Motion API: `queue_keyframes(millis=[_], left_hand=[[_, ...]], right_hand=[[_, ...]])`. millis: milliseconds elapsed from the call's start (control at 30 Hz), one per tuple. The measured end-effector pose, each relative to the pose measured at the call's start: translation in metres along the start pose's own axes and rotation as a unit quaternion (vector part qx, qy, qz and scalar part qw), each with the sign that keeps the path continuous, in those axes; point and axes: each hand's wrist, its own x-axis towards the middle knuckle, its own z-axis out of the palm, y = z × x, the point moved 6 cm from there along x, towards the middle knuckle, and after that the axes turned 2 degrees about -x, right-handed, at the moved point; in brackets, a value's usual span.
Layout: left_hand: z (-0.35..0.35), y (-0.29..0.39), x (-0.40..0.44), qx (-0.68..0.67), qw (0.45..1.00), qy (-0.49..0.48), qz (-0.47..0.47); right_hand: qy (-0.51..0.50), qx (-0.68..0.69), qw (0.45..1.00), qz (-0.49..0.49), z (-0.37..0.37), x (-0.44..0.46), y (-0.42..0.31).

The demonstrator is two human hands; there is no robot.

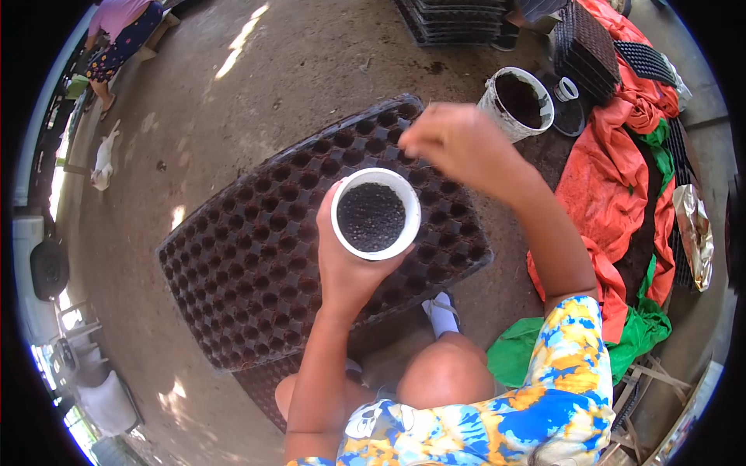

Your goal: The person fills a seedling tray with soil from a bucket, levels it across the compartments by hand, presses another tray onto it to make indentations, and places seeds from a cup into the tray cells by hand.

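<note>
Our left hand is clamped around a white cup of dark grains, a tray beneath that hand; whether our blurred right hand is closed, we cannot tell

There is one white cup, one wide cell tray over at least one more, one white bucket and one smaller white tub. At least two tray stacks, one white animal and two other people, partly visible, also show.

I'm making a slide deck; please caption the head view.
Left hand holding a white cup of small dark grains above a black tray of round holes, right hand close by.
</note>
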Motion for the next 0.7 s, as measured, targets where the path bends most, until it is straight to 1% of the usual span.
queue_keyframes(millis=[33,67,100,133,200,267,300,333,367,400,467,567,700], left_hand=[[0.002,0.001,0.0,0.021,1.0,-0.009,0.004],[0.004,0.002,-0.001,0.027,1.0,-0.011,-0.001],[0.007,0.005,-0.002,0.032,0.999,-0.013,-0.005],[0.009,0.007,-0.002,0.037,0.999,-0.016,-0.009],[0.012,0.009,-0.003,0.048,0.999,-0.023,-0.013],[0.013,0.012,-0.003,0.075,0.997,-0.022,-0.006],[0.013,0.011,-0.003,0.059,0.998,-0.018,-0.011],[0.013,0.009,-0.003,0.044,0.999,-0.014,-0.016],[0.013,0.006,-0.003,0.029,0.999,-0.012,-0.022],[0.011,-0.001,-0.004,0.002,1.0,-0.006,-0.008],[0.007,-0.005,-0.004,-0.003,1.0,0.007,0.003],[0.001,-0.001,-0.002,-0.007,1.0,0.013,0.0],[-0.002,-0.003,0.0,-0.002,1.0,0.016,-0.001]], right_hand=[[-0.04,-0.01,0.997,-0.06,0.01,-0.006,-0.024],[-0.099,-0.05,0.985,-0.13,0.026,-0.016,-0.044],[-0.138,-0.096,0.979,-0.112,0.042,-0.024,-0.054],[-0.133,-0.094,0.982,-0.093,0.051,-0.027,-0.061],[-0.141,-0.121,0.976,-0.11,0.066,-0.03,-0.061],[-0.124,-0.036,0.988,-0.089,0.058,-0.023,-0.057],[-0.116,0.008,0.99,-0.078,0.052,-0.018,-0.053],[-0.122,0.011,0.991,-0.052,0.039,-0.011,-0.047],[-0.084,0.057,0.994,-0.029,0.027,-0.006,-0.036],[-0.046,0.102,0.994,-0.005,0.015,-0.002,-0.021],[-0.084,0.127,0.975,0.162,0.01,-0.003,0.024],[-0.134,-0.004,0.974,0.183,0.023,-0.011,0.07],[-0.144,-0.006,0.967,0.211,0.034,-0.021,0.093]])
